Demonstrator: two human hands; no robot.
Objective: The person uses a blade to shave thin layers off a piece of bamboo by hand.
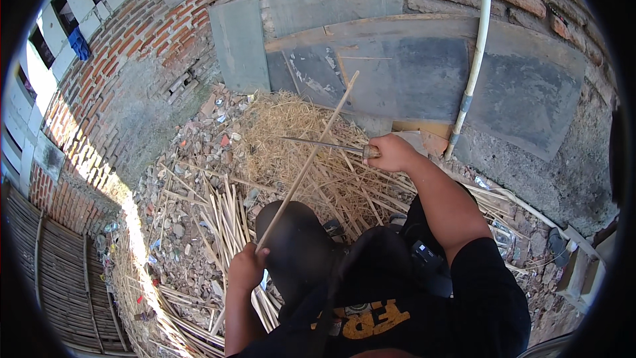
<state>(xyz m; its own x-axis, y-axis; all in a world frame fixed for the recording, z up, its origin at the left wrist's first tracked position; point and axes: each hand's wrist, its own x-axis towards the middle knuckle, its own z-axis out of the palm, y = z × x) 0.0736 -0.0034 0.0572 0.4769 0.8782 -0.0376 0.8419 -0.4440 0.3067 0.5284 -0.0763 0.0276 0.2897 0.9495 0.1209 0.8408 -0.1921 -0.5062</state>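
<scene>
My left hand (246, 267) is closed round the lower end of a long, pale bamboo strip (306, 167), which slants up and to the right over my knee. In my right hand (391, 154) is the wooden handle of a knife (331, 145). Its thin dark blade points left and crosses the strip at about its middle; whether the edge touches the strip I cannot tell. Beneath the blade spreads a heap of straw-coloured shavings (281, 122). Several more bamboo strips (228, 215) lie in a loose bundle beside my left knee.
Rubble (189, 152) covers the ground to the left. A brick wall (132, 79) rises behind it. Grey boards (424, 73) lean on the far wall, and a white pipe (478, 53) stands before them. Slatted bamboo panel (59, 278) at lower left; wooden frame (583, 268) at right.
</scene>
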